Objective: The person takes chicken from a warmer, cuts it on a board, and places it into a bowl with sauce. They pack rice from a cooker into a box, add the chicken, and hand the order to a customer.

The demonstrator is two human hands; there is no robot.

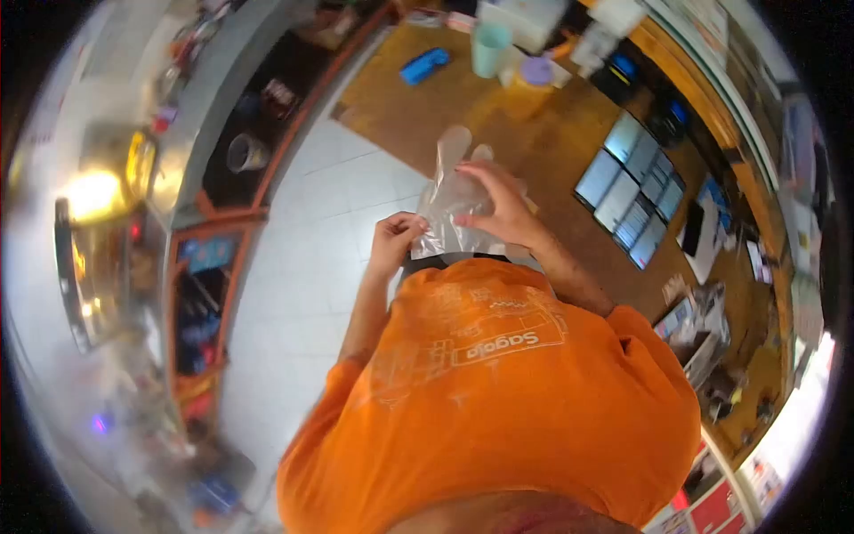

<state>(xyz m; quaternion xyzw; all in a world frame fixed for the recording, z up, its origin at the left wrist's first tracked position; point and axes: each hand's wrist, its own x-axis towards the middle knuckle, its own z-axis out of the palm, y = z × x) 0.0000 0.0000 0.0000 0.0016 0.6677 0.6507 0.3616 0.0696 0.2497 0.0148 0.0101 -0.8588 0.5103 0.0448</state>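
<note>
A clear, thin plastic glove [434, 209] hangs in front of my waist, its finger parts pointing away from me. My left hand [398, 238] pinches the near left edge of the glove between thumb and fingers. Over the right side of the glove is my right hand [505, 209], thumb and fingers apart in a loose curve. Its fingertips overlap the clear plastic in this view.
A wooden table [382, 93] on the right bears a blue object [424, 66], a pale green cup [490, 50], a purple-lidded container [535, 73] and a lit screen [630, 189]. Shelves [213, 294] stand left, across the white tiled floor [307, 258].
</note>
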